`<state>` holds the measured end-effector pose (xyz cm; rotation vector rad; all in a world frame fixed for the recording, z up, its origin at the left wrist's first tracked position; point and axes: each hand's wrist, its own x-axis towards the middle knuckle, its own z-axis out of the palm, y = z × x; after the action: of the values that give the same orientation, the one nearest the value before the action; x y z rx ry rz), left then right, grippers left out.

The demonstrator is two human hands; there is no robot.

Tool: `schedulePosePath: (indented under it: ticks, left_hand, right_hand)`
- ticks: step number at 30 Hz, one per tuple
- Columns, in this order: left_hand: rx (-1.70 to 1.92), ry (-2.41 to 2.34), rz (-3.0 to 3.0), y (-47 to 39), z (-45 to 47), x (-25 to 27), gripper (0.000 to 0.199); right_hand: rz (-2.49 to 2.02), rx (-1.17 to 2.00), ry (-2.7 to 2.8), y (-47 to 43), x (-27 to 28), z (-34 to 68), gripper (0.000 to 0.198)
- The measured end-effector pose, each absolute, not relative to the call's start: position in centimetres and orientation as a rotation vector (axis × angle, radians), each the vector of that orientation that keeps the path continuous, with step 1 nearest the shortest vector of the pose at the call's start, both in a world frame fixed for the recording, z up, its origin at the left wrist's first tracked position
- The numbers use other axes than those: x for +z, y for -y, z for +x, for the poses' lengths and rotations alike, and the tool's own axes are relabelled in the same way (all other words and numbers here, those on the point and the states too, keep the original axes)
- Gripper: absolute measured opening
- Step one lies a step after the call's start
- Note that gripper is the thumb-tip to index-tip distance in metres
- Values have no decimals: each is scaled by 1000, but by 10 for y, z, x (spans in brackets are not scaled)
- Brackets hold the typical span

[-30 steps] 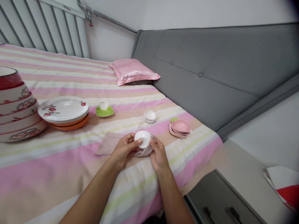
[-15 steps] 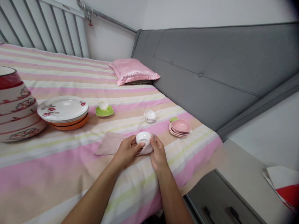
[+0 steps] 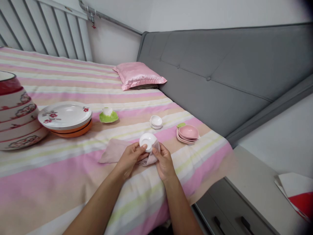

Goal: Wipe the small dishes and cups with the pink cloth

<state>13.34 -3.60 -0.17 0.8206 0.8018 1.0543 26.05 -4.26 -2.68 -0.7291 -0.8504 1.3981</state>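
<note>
A small white dish [image 3: 147, 139] is held up and tilted between my two hands, its footed underside facing me. My left hand [image 3: 130, 158] pinches its left side, thumb on the foot ring. Closed on the right edge is my right hand [image 3: 164, 160], with part of a pale pink cloth [image 3: 113, 150] between its fingers and the dish. The cloth's other end trails left on the bed. Just beyond lies a stack of small white dishes [image 3: 156, 121]; to the right sits a stack of pink dishes [image 3: 187, 133] with a green one among them.
On the striped bedspread [image 3: 73, 169], a green leaf-shaped dish [image 3: 109, 117] bears a small white cup. Farther left stand flowered plates [image 3: 67, 114] over orange ones, and tall stacked bowls [image 3: 17, 117]. A pink pillow [image 3: 140, 75] lies by the grey headboard [image 3: 220, 58]; a nightstand [image 3: 234, 202] stands at right.
The white dish has tilted up so its underside faces me more, and shifted slightly left. My right thumb now presses the cloth against the dish's lower right.
</note>
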Motion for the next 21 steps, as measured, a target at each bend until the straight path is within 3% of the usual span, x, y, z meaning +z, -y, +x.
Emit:
schedulePosePath:
  ticks: [7, 21]
  left_hand:
    - [1002, -738, 857, 38, 132, -1, 45]
    - [978, -725, 900, 37, 131, -3, 47]
  right_hand:
    - [-743, 1378, 763, 41, -32, 261, 20]
    - [-689, 1384, 640, 41, -30, 259, 26]
